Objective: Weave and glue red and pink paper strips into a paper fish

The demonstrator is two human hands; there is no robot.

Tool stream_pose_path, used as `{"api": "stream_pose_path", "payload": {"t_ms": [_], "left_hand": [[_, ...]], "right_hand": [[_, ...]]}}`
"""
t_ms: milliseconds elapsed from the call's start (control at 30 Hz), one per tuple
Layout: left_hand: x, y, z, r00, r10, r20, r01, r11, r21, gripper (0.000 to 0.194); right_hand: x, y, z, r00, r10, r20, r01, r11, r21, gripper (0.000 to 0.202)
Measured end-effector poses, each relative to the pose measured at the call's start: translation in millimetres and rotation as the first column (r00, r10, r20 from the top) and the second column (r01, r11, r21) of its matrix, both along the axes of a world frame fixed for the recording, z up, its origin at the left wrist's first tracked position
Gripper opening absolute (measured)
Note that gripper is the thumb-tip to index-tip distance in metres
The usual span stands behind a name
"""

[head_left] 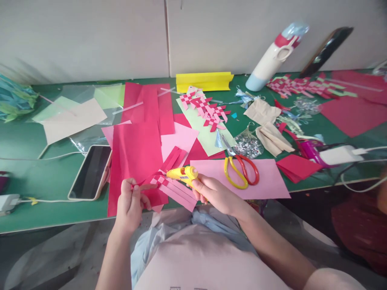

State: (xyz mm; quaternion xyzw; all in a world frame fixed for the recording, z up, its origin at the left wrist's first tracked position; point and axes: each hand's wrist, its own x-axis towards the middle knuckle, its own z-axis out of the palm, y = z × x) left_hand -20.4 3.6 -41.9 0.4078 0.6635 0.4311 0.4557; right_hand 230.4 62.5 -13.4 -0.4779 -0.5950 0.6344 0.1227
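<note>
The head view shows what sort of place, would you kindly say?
Probably a paper-craft workspace: the right hand holds a yellow glue gun, with scissors and woven paper pieces lying nearby.

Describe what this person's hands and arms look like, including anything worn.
The left hand and right hand wear no gloves; no watch or bracelet shows. A pale pinkish fabric sleeve is visible on the right arm, leaving the forearm bare.

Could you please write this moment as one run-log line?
left hand: holding woven paper | right hand: holding yellow glue gun | nearby: scissors partly on pink sheet
</note>
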Motion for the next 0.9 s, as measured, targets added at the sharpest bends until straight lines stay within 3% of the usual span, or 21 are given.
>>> {"api": "stream_pose_path", "payload": {"t_ms": [200, 500, 700, 800, 900], "left_hand": [[-1.0, 1.0, -1.4, 0.999, 0.007, -0.040, -0.007, 1.000, -0.012, 0.022], [-1.6, 3.7, 1.5, 0.974, -0.054, -0.219, 0.058, 0.998, 0.011, 0.021], [0.9, 3.1, 19.5, 0.930, -0.179, -0.320, 0.195, 0.981, 0.018, 0.052], [2.0, 4.2, 22.6, 0.844, -0.236, -0.482, 0.251, 0.967, -0.034, 0.049], [7.3, 7.7, 23.3, 0.647, -0.318, -0.693, 0.324, 0.938, -0.128, 0.037]], "right_hand": [[0.6, -0.6, 0.9, 1.000, -0.009, -0.009, 0.009, 1.000, -0.016, 0.046], [-0.6, -0.3, 1.0, 1.000, -0.014, -0.020, 0.014, 1.000, -0.010, 0.043], [-1.0, -1.4, 0.2, 0.999, -0.023, -0.039, 0.022, 0.999, -0.031, 0.043], [-1.1, -1.3, -0.6, 0.999, -0.023, -0.042, 0.022, 0.999, -0.037, 0.044], [-1.4, -1.4, 0.0, 0.999, -0.023, -0.048, 0.021, 0.999, -0.042, 0.043]]}}
